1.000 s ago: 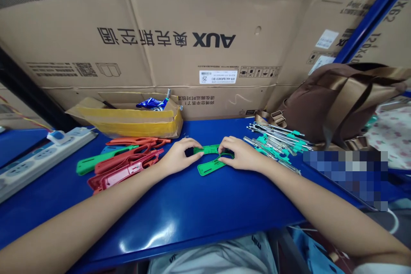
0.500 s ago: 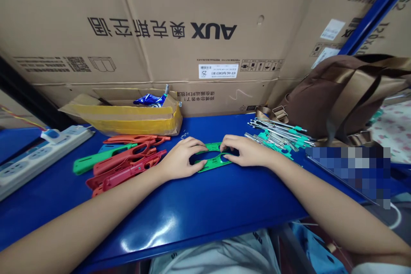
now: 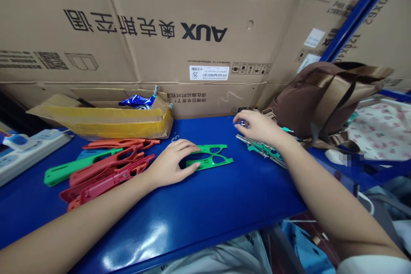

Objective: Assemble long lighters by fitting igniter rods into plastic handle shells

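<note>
Two green plastic shell halves (image 3: 213,162) with oval cut-outs lie side by side on the blue table. My left hand (image 3: 173,163) rests at their left ends, its fingers on the far half and its thumb on the near one, holding both. To the right, my right hand (image 3: 257,126) is over a pile of thin metal rods with teal plastic parts (image 3: 265,150). Its fingers are curved with a gap to the thumb, and shiny rod ends show in that gap. The hand hides part of the pile.
Several red, orange and green plastic shells (image 3: 105,167) lie left of my left arm. Behind them stands a yellow-taped cardboard box (image 3: 118,122). A white power strip (image 3: 35,154) is at far left. A brown bag (image 3: 305,98) sits back right, near a white mouse (image 3: 335,156).
My right hand has left the green shell halves and moved right to the metal rods. My left hand stays on the halves. The view has shifted to the right.
</note>
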Action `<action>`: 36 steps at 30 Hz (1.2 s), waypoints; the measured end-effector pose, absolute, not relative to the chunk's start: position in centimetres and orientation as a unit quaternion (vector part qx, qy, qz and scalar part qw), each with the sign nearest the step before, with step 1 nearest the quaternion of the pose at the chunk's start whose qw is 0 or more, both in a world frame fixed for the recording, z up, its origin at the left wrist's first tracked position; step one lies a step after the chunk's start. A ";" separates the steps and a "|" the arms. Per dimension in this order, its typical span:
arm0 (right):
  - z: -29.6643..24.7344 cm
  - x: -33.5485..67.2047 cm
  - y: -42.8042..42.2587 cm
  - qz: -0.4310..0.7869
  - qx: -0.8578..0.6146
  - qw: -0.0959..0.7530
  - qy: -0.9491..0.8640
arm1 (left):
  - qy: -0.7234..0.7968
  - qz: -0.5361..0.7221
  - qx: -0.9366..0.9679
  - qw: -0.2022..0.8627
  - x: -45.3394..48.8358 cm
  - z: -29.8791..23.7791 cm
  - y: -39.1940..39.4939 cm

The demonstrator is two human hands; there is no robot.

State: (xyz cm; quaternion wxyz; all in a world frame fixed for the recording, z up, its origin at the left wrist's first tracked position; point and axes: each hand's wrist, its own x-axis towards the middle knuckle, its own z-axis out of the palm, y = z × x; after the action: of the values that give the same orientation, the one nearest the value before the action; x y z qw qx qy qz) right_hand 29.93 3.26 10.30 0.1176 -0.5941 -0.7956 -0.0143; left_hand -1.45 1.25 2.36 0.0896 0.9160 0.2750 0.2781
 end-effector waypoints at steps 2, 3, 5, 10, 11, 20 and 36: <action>11.5 32.2 3.7 -0.029 -0.658 0.088 -0.747 | 0.256 0.250 0.930 0.085 -1.5 2.5 1.0; 11.7 33.3 3.8 -0.030 -0.683 0.075 -0.726 | 0.250 0.240 0.934 0.083 -1.6 2.5 0.9; 11.3 35.3 4.0 -0.020 -0.720 0.049 -0.691 | 0.249 0.228 0.938 0.081 -1.6 2.5 0.9; 8.9 38.7 4.6 0.042 -0.735 0.024 -0.677 | 0.265 0.221 0.934 0.090 -1.5 2.2 1.2; 8.6 39.1 4.8 0.052 -0.730 0.026 -0.681 | 0.267 0.223 0.933 0.090 -1.5 2.1 1.3; 7.9 40.3 5.6 0.076 -0.720 0.025 -0.689 | 0.288 0.243 0.923 0.079 -1.5 1.6 1.6; 9.0 38.1 4.7 -0.030 -0.690 0.164 -0.705 | 0.315 0.265 0.909 0.058 -1.6 0.9 2.0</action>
State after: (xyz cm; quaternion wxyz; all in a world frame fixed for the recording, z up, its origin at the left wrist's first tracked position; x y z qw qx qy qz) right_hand 38.09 4.69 8.96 0.1644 -0.6897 -0.7045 -0.0296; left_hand -1.59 2.02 0.91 0.0583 0.9095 0.3152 0.2649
